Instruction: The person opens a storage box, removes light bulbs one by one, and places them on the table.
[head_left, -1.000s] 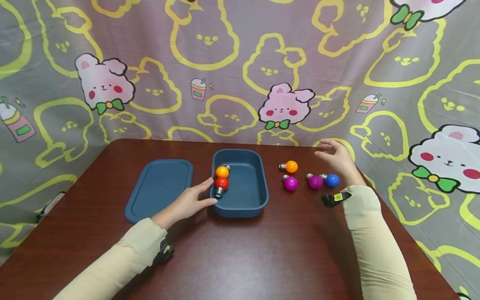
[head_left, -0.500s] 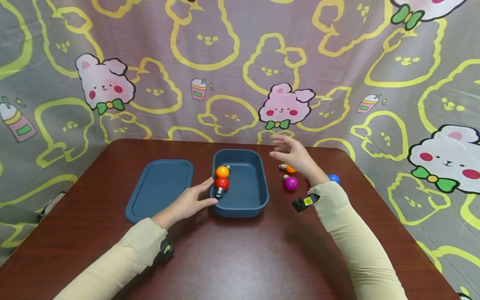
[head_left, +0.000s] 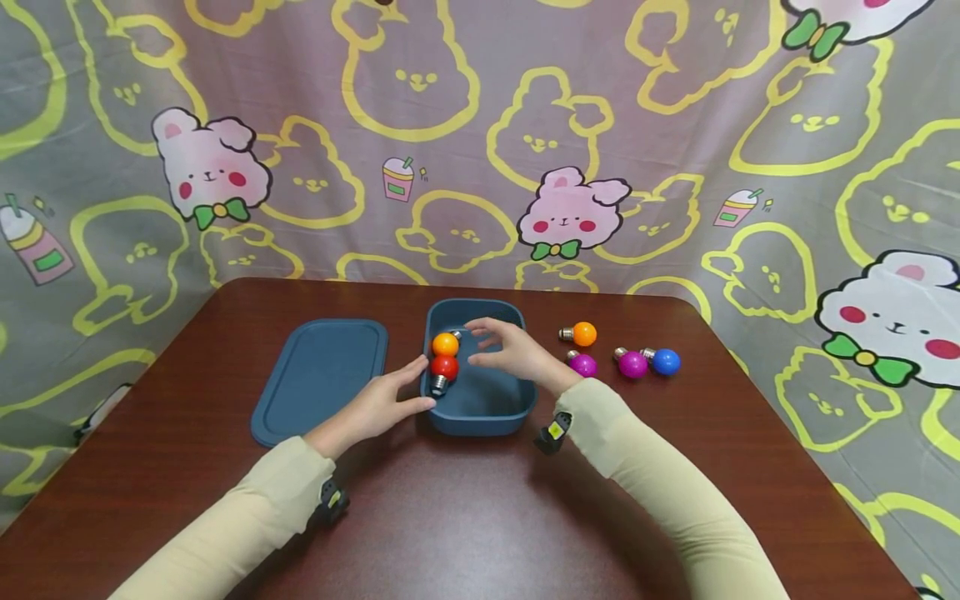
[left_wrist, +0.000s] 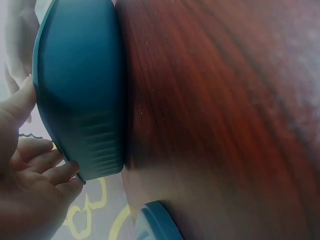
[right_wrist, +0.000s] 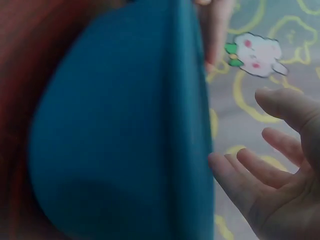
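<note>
A blue-grey rectangular box (head_left: 480,424) stands uncovered mid-table, with an orange light bulb (head_left: 446,344) and a red light bulb (head_left: 444,367) inside along its left wall. My left hand (head_left: 381,402) touches the box's left side; in the left wrist view its thumb and fingertips meet the rim. Over the box is my right hand (head_left: 513,350), fingers spread and slightly bent, nothing between them. It is apart from both bulbs. In the right wrist view the fingers (right_wrist: 237,185) appear beside the box wall (right_wrist: 110,130).
Right of the box lie an orange bulb (head_left: 584,334), a purple bulb (head_left: 582,365) partly hidden by the right wrist, another purple bulb (head_left: 633,364) and a blue bulb (head_left: 666,362). The flat blue-grey lid (head_left: 322,379) rests on the table to the left. A patterned curtain hangs behind.
My right hand has travelled left from beyond the loose bulbs, passing over them, to above the box. The left hand, box and bulbs have stayed where they were.
</note>
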